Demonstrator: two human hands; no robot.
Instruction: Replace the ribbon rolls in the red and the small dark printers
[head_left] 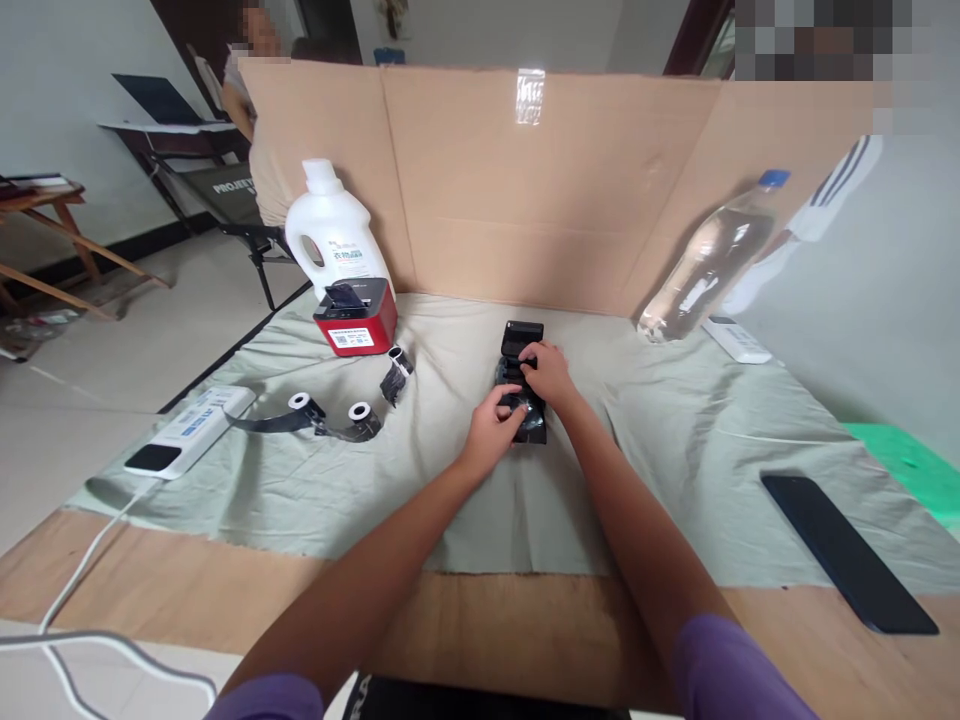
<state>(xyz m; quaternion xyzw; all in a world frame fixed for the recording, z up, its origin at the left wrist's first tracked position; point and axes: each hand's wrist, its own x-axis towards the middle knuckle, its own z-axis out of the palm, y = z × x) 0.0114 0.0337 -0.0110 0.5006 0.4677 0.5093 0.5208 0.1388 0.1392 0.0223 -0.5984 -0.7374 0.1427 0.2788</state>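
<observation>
A small black case (523,338) lies on the cloth in front of me with its lid tipped back. Glossy black film (534,428) spreads from its near side. My left hand (491,430) has its thumb and fingers closed on the film at the near left. Bent over the middle of the case, my right hand (550,375) grips with its fingertips at the inner part; exactly what they pinch is hidden. Left of the hands lie rolls of black ribbon on white cores, one roll (361,422) with its ribbon partly unwound.
Behind the rolls stand a red and black boxy device (356,320) and a white jug (334,225). A white power strip (191,430) lies at left, a phone (847,550) at right. A clear bottle (712,265) leans by the cardboard screen (525,200). People are beyond.
</observation>
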